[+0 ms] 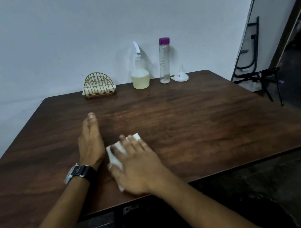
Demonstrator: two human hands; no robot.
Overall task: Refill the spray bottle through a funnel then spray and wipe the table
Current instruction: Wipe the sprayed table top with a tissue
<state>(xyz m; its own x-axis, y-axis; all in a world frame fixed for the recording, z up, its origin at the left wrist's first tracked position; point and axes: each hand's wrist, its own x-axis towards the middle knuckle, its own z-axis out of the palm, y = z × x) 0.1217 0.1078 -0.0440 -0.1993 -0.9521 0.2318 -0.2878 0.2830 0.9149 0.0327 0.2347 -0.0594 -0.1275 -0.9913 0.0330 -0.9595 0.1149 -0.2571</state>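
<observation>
My right hand (139, 166) presses a white tissue (115, 155) flat on the dark wooden table (203, 126), near the front middle; the hand is blurred. My left hand (90, 141) rests edge-down on the table just left of the tissue, fingers straight and together, holding nothing. At the back edge stands the spray bottle (139, 72) with pale yellow liquid in its lower part. To its right is a tall clear bottle (164, 60) with a purple cap, nearly empty. A white funnel (181, 74) lies upside down beside it.
A gold wire napkin holder (98, 85) with white napkins stands at the back left of the spray bottle. A pale wall runs behind the table. Black metal chair frames (255, 72) stand past the table's right rear corner.
</observation>
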